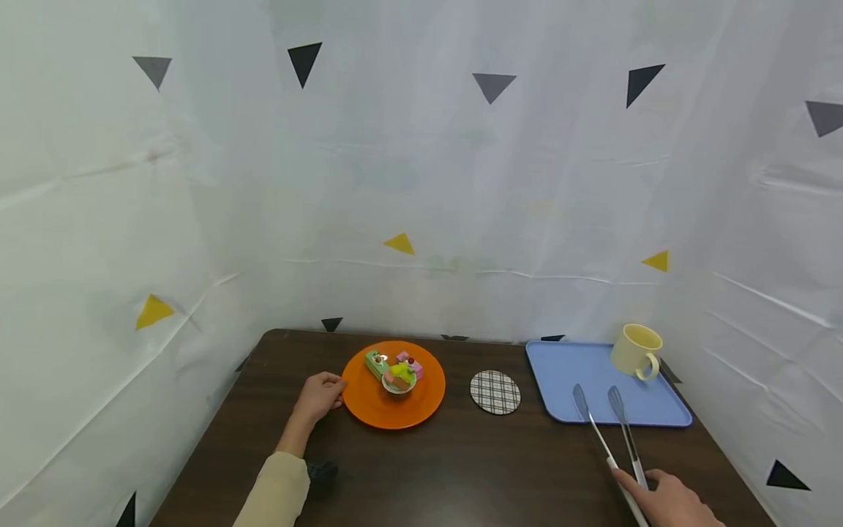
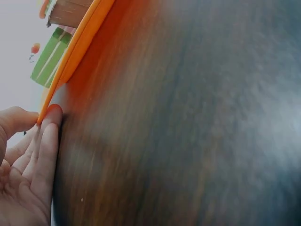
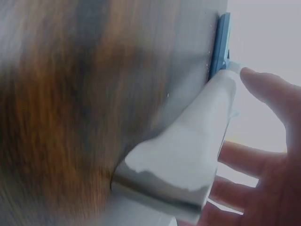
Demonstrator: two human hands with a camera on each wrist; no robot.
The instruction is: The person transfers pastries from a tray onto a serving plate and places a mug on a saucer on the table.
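Note:
At the left of the table, my left hand (image 1: 320,397) pinches the rim of an orange plate (image 1: 364,410) between thumb and fingers. The left wrist view shows the thumb (image 2: 19,119) over the edge and fingertips beneath it. The plate bears a green cake slice (image 1: 377,364), a pink cake piece (image 1: 415,367) and a fruit-topped cupcake (image 1: 399,379). My right hand (image 1: 678,501) holds metal tongs (image 1: 626,438) by their white-covered handles (image 3: 183,146). The tongs' arms stand apart, their tips reaching over the near edge of a blue tray (image 1: 560,380).
On the tray's right side stands a yellow mug (image 1: 634,350). A round checkered coaster (image 1: 495,392) lies between plate and tray. A dark object (image 1: 323,473) shows beside the left sleeve. White sheets with printed triangles hang behind the dark wooden table (image 1: 461,468) and along both sides.

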